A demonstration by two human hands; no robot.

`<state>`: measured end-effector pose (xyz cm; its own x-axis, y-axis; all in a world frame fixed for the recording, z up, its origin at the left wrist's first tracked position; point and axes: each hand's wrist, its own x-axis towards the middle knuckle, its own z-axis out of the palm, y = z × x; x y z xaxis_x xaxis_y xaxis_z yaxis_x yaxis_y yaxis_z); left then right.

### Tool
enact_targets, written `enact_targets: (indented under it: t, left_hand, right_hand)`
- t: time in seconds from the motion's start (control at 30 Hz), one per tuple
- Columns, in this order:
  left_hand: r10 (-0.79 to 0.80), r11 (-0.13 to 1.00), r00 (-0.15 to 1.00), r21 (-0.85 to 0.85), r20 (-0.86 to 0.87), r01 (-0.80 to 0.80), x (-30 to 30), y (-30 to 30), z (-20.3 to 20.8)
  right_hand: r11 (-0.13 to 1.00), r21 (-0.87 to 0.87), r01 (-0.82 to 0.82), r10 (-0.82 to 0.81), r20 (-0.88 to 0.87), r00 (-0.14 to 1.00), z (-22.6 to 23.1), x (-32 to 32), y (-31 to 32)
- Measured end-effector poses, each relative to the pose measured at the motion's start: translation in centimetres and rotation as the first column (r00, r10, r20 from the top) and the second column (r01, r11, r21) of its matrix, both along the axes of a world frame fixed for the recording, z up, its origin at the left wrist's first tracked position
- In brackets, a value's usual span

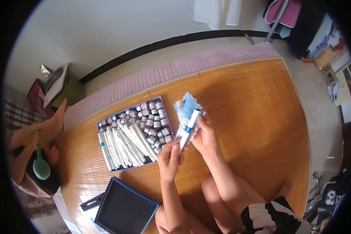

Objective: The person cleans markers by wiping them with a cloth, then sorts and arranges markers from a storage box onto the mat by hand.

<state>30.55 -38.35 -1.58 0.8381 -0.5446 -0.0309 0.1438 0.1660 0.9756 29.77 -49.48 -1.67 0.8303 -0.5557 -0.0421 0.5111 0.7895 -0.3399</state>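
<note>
My left hand [170, 160] is closed round the lower end of a white marker pen [185, 137] with a blue band, tilted up to the right. My right hand [206, 135] grips a fluffy blue and white cloth [188, 103] behind the pen's upper end, its thumb near the pen. Left of my hands stands a shallow box with a blue-purple rim [167, 118]. White marker pens [123, 147] lie side by side in its front part. Small dark bottles with pale labels [156, 122] fill its back and right parts.
A black tray with blue edges [125, 206] lies at the near left, beside a black strip [92, 202]. Another person's leg [39, 130] and a green oval thing with a handle [41, 168] are at far left. A bamboo mat [245, 105] lies under everything; a pink quilted strip [175, 64] borders it.
</note>
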Motion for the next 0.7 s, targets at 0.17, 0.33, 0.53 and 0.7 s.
enact_targets:
  t: [0.17,0.33,0.53,0.7]
  left_hand:
    - [-0.028,1.000,0.998,0.008,0.051,0.028,-0.14,-0.38,0.00]
    - [-0.025,0.992,0.991,0.130,0.131,0.007,0.06,-0.19,-0.30]
    - [0.066,0.996,0.988,0.052,0.139,-0.074,0.09,-0.19,-0.14]
    - [0.001,0.997,1.000,-0.074,-0.027,-0.003,0.05,0.12,0.20]
  right_hand:
    - [0.998,-0.066,-0.013,0.012,-0.007,1.000,0.42,-0.46,-0.93]
    - [0.991,-0.128,-0.046,0.035,-0.090,0.995,-0.12,-0.35,-1.14]
    - [0.976,-0.216,-0.035,0.006,-0.130,0.991,0.50,-0.44,-0.97]
    - [0.982,-0.169,-0.081,0.075,-0.046,0.996,0.27,-0.74,-0.95]
